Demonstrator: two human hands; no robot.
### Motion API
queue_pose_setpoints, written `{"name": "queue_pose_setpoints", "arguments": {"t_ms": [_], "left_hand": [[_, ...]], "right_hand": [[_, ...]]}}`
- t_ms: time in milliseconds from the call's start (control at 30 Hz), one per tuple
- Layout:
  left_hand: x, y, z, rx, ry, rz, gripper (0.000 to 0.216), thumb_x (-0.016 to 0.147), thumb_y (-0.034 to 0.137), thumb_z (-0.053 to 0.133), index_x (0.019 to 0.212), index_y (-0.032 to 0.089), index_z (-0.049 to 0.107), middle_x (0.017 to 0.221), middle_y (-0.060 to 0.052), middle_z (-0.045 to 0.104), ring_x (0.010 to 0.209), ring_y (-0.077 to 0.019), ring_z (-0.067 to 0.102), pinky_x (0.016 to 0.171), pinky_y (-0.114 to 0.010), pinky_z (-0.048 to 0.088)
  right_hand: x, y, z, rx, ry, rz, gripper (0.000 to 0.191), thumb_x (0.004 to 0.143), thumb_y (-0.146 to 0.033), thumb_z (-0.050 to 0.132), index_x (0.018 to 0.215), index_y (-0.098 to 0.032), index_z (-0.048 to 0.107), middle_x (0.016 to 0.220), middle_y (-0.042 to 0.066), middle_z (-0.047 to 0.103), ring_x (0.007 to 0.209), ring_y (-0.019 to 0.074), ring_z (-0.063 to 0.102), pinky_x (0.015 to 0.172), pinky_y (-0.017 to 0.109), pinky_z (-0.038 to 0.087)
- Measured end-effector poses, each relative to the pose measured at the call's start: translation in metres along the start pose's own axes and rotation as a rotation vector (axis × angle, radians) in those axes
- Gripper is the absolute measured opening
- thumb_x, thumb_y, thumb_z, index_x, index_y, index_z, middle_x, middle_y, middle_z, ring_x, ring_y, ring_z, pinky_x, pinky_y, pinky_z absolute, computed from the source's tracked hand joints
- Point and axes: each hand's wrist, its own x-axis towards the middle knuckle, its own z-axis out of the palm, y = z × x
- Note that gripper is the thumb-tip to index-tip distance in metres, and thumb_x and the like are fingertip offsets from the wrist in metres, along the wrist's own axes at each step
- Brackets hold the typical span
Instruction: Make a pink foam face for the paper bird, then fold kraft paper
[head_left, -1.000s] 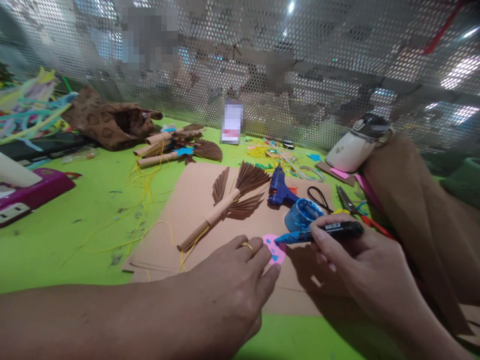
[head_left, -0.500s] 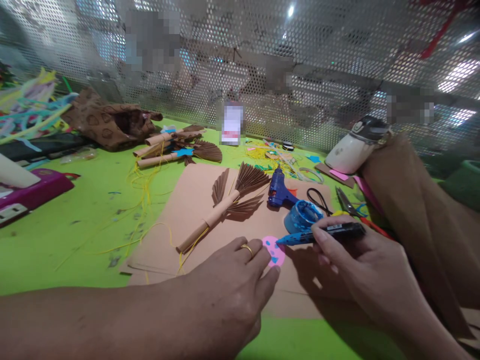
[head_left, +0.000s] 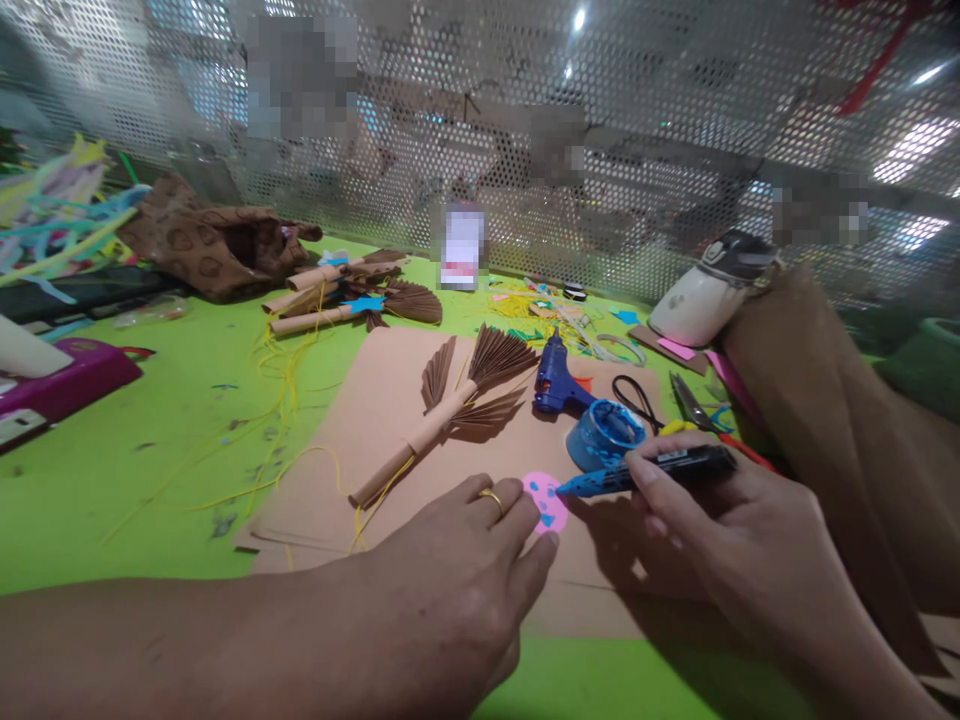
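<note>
A round pink paper cutout (head_left: 556,507) with several blue paint spots lies on brown paper (head_left: 480,560). My left hand (head_left: 480,570), a ring on one finger, holds it by its left edge with fingers and thumb. In my right hand (head_left: 739,530) is a black marker pen (head_left: 686,465), its front end coated in blue paint. The pen's tip touches or hovers just over the cutout's upper right; I cannot tell which. Right behind the pen stands an open blue paint pot (head_left: 600,440). A rolled-paper stick with pleated brown fans (head_left: 442,415) lies beyond my left hand.
Near the pot are a blue glue gun (head_left: 553,380) and scissors (head_left: 694,405). Similar fan sticks (head_left: 319,318) with yellow strings lie at the back left. A purple power strip (head_left: 82,375) is on the left. A white-and-black container (head_left: 709,295) leans at the right.
The marker's tip has shifted slightly right and down on the pink cutout, and a blue spot shows near where it was. My left hand stays in place.
</note>
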Motion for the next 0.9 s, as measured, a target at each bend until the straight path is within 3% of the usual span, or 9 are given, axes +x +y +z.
{"name": "queue_pose_setpoints", "arguments": {"t_ms": [400, 600, 900], "left_hand": [[0.0013, -0.0005, -0.0023, -0.029, 0.014, -0.004, 0.042, 0.085, 0.022, 0.044, 0.122, 0.005, 0.053, 0.114, -0.019, 0.059, 0.107, -0.0316, 0.051, 0.090, -0.046, 0.044], [0.0003, -0.0008, -0.0007, -0.018, 0.013, 0.004, 0.044, 0.085, 0.021, 0.043, 0.125, 0.004, 0.050, 0.117, -0.020, 0.057, 0.109, -0.0325, 0.050, 0.090, -0.047, 0.044], [0.0022, 0.0004, -0.0009, -0.023, -0.018, -0.009, 0.047, 0.084, 0.023, 0.047, 0.127, 0.004, 0.048, 0.115, -0.020, 0.058, 0.108, -0.0321, 0.050, 0.088, -0.046, 0.045]], "right_hand": [[-0.0024, -0.0004, -0.0012, -0.008, -0.021, 0.015, 0.022, 0.072, -0.042, 0.063, 0.071, -0.019, 0.063, 0.046, -0.004, 0.054, 0.036, 0.0102, 0.047, 0.033, 0.019, 0.037], [0.0017, 0.0026, -0.0056, -0.005, 0.052, -0.014, 0.020, 0.074, -0.039, 0.064, 0.071, -0.019, 0.062, 0.046, -0.003, 0.057, 0.038, 0.0114, 0.050, 0.034, 0.020, 0.041], [-0.0013, -0.0005, 0.0005, -0.026, 0.005, -0.042, 0.019, 0.076, -0.040, 0.060, 0.075, -0.021, 0.061, 0.051, -0.004, 0.057, 0.042, 0.0102, 0.051, 0.039, 0.019, 0.042]]}}
